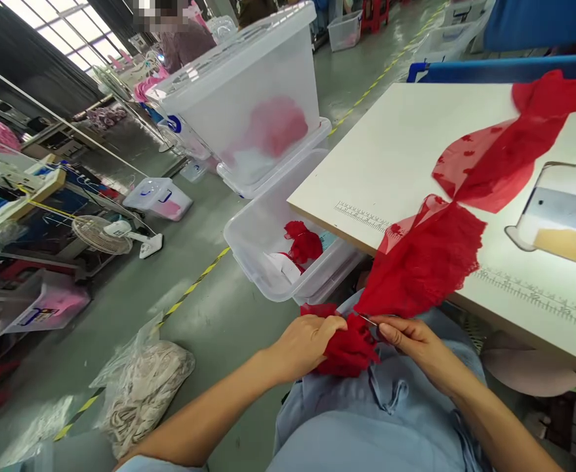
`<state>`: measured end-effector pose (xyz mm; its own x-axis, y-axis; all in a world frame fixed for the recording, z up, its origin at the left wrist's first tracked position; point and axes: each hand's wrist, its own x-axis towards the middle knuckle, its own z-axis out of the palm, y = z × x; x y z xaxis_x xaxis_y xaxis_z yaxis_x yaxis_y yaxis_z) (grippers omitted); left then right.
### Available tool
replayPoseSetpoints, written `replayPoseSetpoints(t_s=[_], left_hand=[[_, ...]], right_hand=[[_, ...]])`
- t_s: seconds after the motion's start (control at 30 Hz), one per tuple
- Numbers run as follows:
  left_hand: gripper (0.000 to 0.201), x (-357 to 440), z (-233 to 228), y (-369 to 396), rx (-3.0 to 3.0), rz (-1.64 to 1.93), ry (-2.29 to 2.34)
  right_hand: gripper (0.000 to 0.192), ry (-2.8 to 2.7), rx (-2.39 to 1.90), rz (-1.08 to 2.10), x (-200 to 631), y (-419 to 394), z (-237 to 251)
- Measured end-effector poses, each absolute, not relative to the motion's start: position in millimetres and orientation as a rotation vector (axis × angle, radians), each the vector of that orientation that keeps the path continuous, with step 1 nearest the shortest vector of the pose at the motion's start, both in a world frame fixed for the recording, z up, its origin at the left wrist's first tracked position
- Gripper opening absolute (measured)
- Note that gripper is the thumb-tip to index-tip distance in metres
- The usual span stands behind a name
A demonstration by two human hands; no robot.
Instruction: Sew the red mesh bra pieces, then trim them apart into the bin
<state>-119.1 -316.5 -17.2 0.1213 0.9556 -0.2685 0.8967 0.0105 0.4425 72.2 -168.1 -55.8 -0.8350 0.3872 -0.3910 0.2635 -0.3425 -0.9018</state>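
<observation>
My left hand (312,341) is closed on a bunched piece of red sheer fabric (349,351) above my lap. Thin metal blades stick out from the pinched fingers of my right hand (406,334); they look like those of small thread snips (368,320). Their tip is at the narrow point between the bunched piece and a red lace piece (430,262) hanging over the table edge. Further red sheer pieces (499,157) follow in a chain across the white table (367,151). Most of the snips is hidden by my fingers.
Below the table's left corner, an open clear bin (248,252) holds red pieces. A lidded clear bin (209,111) stands behind it. On the floor at left lie a plastic bag of cloth strips (150,380) and a fan (103,234). Another person (184,42) sits further back.
</observation>
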Motion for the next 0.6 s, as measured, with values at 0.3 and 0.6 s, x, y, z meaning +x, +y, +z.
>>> replayPoseSetpoints(t_s=[0.3, 0.6], left_hand=[[0.054, -123.0, -16.5, -325.9, 1.909, 0.092, 1.825], [0.04, -111.2, -7.8, -321.2, 1.937, 0.0, 1.769]], right_hand=[[0.054, -1.759, -0.787, 2.422, 69.2, -170.0, -60.6], [0.059, -1.831, -0.8, 2.246, 59.4, -177.7, -69.6]])
